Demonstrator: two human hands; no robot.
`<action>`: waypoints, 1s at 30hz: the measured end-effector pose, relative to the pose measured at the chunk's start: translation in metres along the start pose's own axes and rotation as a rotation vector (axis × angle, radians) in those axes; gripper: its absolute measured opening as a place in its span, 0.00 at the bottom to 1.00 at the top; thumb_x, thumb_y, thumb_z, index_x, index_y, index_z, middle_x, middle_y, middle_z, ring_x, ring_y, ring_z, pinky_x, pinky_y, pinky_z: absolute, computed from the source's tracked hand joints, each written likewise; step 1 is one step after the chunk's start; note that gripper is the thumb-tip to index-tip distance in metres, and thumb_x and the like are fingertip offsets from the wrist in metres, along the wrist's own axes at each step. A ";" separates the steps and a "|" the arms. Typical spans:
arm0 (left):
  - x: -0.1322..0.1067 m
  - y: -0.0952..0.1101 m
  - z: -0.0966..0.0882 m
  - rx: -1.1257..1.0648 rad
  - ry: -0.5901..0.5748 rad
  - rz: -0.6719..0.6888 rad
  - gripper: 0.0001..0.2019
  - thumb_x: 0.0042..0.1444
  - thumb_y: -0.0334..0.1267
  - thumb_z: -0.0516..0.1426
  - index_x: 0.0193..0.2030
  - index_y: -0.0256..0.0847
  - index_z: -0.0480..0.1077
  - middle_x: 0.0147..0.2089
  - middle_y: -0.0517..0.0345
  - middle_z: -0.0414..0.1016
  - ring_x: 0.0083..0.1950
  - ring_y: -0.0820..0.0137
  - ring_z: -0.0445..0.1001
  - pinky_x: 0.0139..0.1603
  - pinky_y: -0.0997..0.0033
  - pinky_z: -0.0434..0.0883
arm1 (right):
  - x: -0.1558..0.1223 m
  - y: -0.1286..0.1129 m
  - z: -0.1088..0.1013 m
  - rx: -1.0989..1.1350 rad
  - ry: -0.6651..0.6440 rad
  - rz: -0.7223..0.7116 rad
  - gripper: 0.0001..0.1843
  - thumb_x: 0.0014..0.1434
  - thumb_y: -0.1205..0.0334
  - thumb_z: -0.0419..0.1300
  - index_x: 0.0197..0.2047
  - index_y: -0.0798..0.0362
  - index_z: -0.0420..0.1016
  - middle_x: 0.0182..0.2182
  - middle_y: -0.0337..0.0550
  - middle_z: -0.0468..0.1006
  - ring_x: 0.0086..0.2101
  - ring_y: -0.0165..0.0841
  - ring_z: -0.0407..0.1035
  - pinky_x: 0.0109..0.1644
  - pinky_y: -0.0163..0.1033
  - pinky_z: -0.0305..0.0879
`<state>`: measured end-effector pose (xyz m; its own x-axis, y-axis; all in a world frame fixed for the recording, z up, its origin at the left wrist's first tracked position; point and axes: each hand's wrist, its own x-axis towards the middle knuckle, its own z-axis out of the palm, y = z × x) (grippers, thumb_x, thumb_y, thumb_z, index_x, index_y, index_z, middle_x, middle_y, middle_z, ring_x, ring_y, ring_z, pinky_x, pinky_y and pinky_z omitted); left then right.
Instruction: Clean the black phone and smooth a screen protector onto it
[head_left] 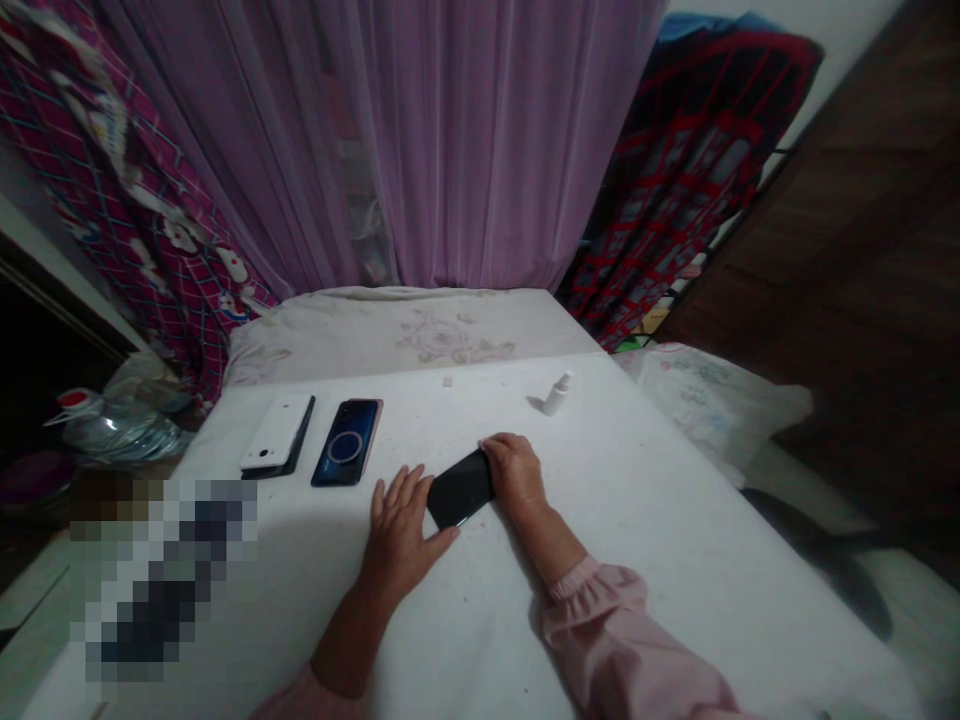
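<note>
Black smartphone (461,488) between left hand (401,535) and right hand (516,475); left fingers spread apart, right fingers together over its end; light, stiff, slippery glass, best pinched by the long edges!

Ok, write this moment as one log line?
left hand: touching black smartphone | right hand: on its end | nearby: blue phone, white phone

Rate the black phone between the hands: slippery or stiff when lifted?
The black phone looks like a stiff flat slab. Its glossy face is probably slippery for the open left hand. Lying flat, it seems unlikely to roll.
</note>
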<state>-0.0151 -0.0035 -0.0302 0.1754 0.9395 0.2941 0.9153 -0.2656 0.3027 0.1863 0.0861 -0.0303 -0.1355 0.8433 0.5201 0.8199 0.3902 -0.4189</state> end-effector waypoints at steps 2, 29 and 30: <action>0.000 0.000 0.001 0.001 0.002 -0.002 0.29 0.53 0.45 0.61 0.61 0.38 0.65 0.66 0.40 0.66 0.69 0.48 0.61 0.68 0.37 0.52 | -0.007 -0.014 0.004 0.023 -0.025 -0.038 0.13 0.64 0.67 0.56 0.40 0.51 0.83 0.37 0.48 0.81 0.38 0.40 0.70 0.41 0.42 0.69; 0.000 0.001 0.001 -0.014 0.016 -0.005 0.29 0.53 0.45 0.61 0.61 0.39 0.64 0.66 0.41 0.66 0.69 0.49 0.61 0.69 0.38 0.51 | -0.011 0.000 -0.010 0.001 -0.017 0.053 0.12 0.63 0.66 0.57 0.40 0.51 0.84 0.36 0.48 0.81 0.38 0.39 0.72 0.42 0.41 0.69; 0.000 0.001 0.001 -0.013 0.014 -0.010 0.29 0.53 0.45 0.61 0.61 0.39 0.64 0.66 0.41 0.66 0.69 0.49 0.61 0.69 0.38 0.51 | -0.009 0.006 -0.012 -0.016 -0.006 0.076 0.12 0.62 0.66 0.57 0.40 0.52 0.84 0.36 0.49 0.81 0.38 0.40 0.72 0.42 0.42 0.69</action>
<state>-0.0136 -0.0036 -0.0303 0.1611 0.9391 0.3034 0.9124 -0.2589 0.3170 0.1986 0.0759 -0.0288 -0.0762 0.8723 0.4829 0.8370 0.3191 -0.4445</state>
